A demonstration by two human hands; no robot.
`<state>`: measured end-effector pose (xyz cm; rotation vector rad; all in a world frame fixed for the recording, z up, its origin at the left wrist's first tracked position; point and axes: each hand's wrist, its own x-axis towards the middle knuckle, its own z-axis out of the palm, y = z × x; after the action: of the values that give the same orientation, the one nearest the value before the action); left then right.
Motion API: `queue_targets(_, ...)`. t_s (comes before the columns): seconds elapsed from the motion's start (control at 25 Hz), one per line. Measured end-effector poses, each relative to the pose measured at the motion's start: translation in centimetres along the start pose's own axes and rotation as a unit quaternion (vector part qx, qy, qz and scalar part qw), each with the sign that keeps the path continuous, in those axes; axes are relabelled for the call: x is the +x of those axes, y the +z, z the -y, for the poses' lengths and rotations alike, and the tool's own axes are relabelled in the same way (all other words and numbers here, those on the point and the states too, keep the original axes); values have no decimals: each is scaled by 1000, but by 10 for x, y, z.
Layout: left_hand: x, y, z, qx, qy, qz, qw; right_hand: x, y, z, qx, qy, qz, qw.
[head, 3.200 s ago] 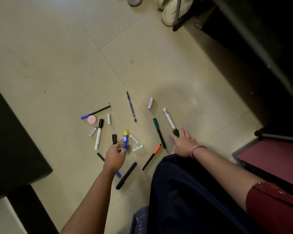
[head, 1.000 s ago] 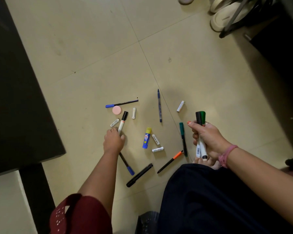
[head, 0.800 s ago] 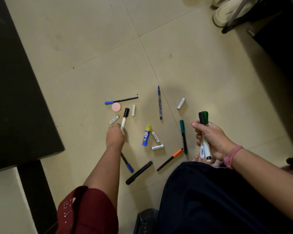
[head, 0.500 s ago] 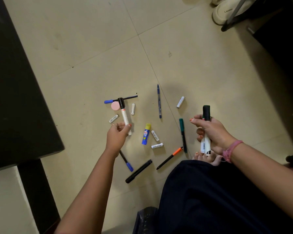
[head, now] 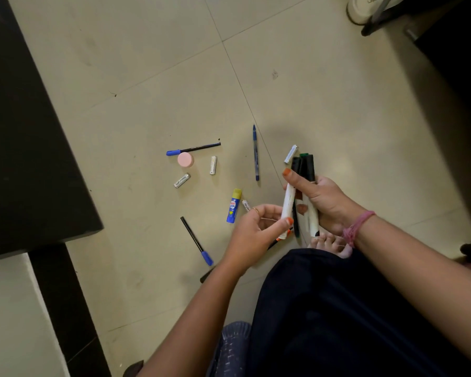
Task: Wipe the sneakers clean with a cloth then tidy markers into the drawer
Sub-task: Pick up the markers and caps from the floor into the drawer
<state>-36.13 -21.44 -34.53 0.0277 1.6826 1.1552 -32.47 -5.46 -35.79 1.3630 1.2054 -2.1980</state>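
Note:
My right hand (head: 324, 200) grips a bundle of white markers (head: 309, 175) with black and green caps, held upright above the floor. Beside it, my left hand (head: 256, 229) pinches the lower end of another white marker (head: 288, 205) with a black cap, which lies against the bundle under my right thumb. Scattered on the tiled floor are a thin blue-capped pen (head: 193, 148), a blue pen (head: 255, 153), a black pen with a blue cap (head: 196, 240) and a blue and yellow glue stick (head: 234, 205). An orange-tipped pen is mostly hidden behind my left hand.
A pink round cap (head: 185, 160) and small white tubes (head: 213, 165) (head: 182, 180) (head: 290, 154) lie among the pens. Dark furniture (head: 25, 131) stands at the left, a sandal (head: 362, 9) at the top right. My knee (head: 337, 308) fills the lower right.
My left hand picked the black-capped white marker off the floor and carried it right to the bundle in my right hand. The right hand stayed put with its markers.

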Motion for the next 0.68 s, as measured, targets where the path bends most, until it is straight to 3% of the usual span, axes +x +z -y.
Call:
queue_targets(0.12, -2, -14, 20, 66, 22, -67, 995, -1, -5, -1, 7, 0, -21, 1000)
queue_targets(0.24, -7, -50, 84, 237, -50, -195, 950, -4, -12, -2, 44, -3, -49, 998)
queue_targets(0.36, -15, -67, 148, 436, -127, -134, 881, -5, -21, -5, 110, -1, -63, 992)
queue_targets(0.56, -11, -61, 170, 614, -100, -125, 773, -4, -35, -18, 133, 19, -86, 987)
queue_targets(0.68, -8, -52, 166, 620, -106, -115, 769, -7, -41, -23, 134, 36, -82, 987)
